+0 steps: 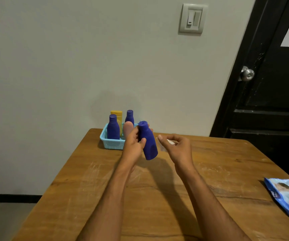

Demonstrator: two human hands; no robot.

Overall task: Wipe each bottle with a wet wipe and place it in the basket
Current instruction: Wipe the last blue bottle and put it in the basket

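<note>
My left hand [134, 143] grips a dark blue bottle [149, 143] above the table, tilted with its cap up and away from me. My right hand [176, 146] is just to the right of the bottle, apart from it, pinching a small white wet wipe [164, 145]. A light blue basket [111, 142] stands at the far edge of the table behind my left hand. Inside it stand two dark blue bottles [113, 126] [129, 117], a yellow bottle [117, 115] and a pink bottle [128, 128], all upright.
A blue pack of wet wipes [288, 197] lies at the right edge of the wooden table [157, 197]. A grey wall rises right behind the basket. A black door with a metal knob [247, 74] is at the right.
</note>
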